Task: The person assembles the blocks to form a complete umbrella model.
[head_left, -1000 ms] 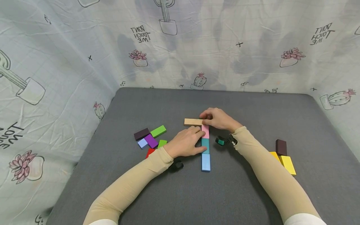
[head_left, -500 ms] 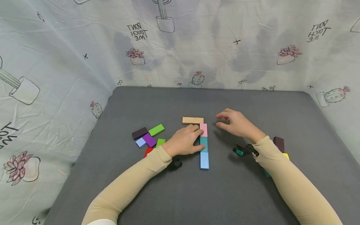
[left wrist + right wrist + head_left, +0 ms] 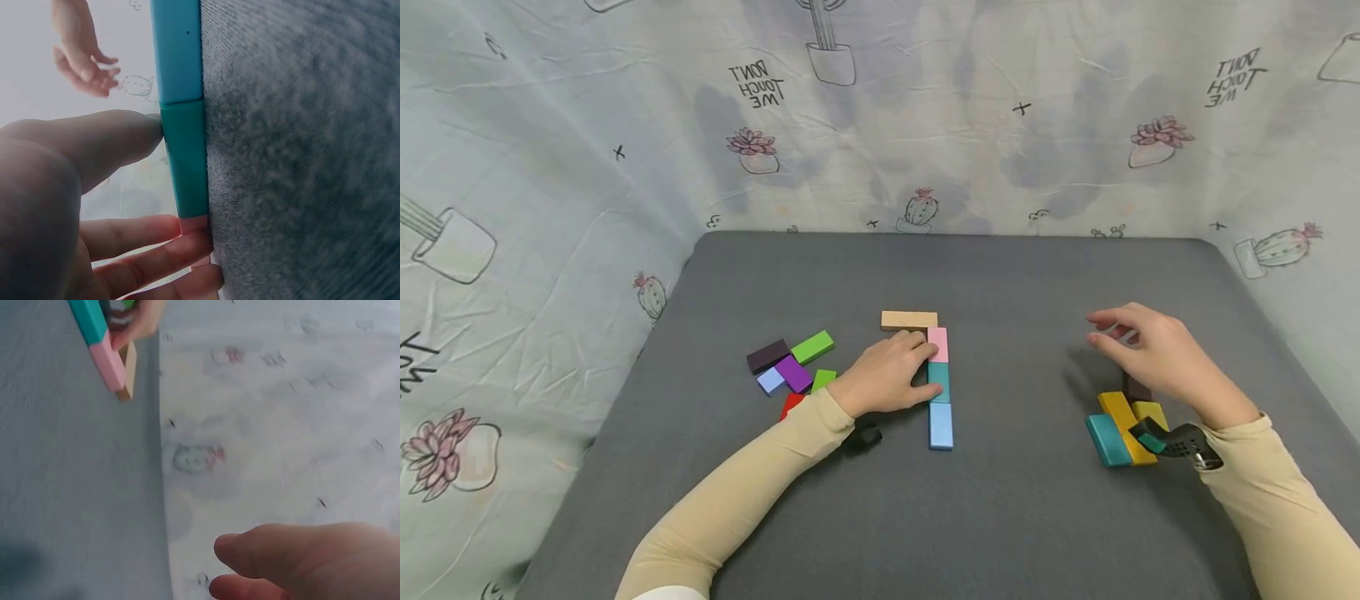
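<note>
Three blocks stand end to end in a column in the head view: a pink block [image 3: 937,344], a teal block [image 3: 938,382] and a light blue block [image 3: 941,426]. A wooden block [image 3: 909,320] lies crosswise at the column's far end. My left hand [image 3: 880,377] rests against the column from the left. Its thumb touches the teal block [image 3: 186,156], and its fingers touch the pink block [image 3: 192,224]. My right hand [image 3: 1157,350] is raised over the table at the right, fingers slightly bent and holding nothing, near a dark brown block [image 3: 1135,389] partly hidden beneath it.
Below the right hand lie a teal block [image 3: 1108,440], an orange-yellow block [image 3: 1126,427] and a yellow block [image 3: 1150,412]. Left of the column lie green [image 3: 812,347], dark [image 3: 768,357], purple [image 3: 793,374], light blue [image 3: 771,381] and red [image 3: 791,404] blocks. A patterned cloth hangs behind the table.
My right hand has let go at the wooden block's end and moved right, above the blocks there. The left hand stays on the column. The head view has shifted slightly.
</note>
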`<state>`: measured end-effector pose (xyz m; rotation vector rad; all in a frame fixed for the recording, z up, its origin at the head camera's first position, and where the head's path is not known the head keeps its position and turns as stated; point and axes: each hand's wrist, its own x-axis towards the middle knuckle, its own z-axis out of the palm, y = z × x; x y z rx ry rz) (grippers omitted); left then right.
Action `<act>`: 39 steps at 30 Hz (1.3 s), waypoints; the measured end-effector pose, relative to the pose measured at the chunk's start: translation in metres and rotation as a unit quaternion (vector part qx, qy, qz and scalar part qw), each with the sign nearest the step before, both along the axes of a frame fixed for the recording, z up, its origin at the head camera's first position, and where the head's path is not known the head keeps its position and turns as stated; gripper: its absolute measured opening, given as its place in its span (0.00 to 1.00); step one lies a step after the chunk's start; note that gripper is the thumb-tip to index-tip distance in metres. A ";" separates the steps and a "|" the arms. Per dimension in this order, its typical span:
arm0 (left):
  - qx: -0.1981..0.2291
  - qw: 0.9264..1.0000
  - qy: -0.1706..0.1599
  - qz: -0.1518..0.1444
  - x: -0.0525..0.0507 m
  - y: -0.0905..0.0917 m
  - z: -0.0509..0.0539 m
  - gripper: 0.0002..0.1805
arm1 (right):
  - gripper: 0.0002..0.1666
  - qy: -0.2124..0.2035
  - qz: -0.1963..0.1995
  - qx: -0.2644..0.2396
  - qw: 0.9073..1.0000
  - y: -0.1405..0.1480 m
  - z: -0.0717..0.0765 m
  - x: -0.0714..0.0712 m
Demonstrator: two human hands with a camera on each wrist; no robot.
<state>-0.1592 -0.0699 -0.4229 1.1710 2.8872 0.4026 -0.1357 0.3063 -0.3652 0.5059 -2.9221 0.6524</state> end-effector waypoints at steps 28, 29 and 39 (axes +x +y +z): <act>0.003 1.000 -0.002 -0.006 -0.001 0.000 0.000 0.28 | 0.14 0.001 -0.079 0.069 0.994 0.009 -0.044 0.063; 0.002 1.000 -0.002 -0.006 -0.001 0.000 0.000 0.28 | 0.14 0.001 -0.079 0.072 0.994 0.008 -0.044 0.062; -0.002 1.000 -0.011 0.005 -0.002 0.003 0.001 0.28 | 0.12 0.025 -0.059 0.077 0.995 0.008 -0.045 0.053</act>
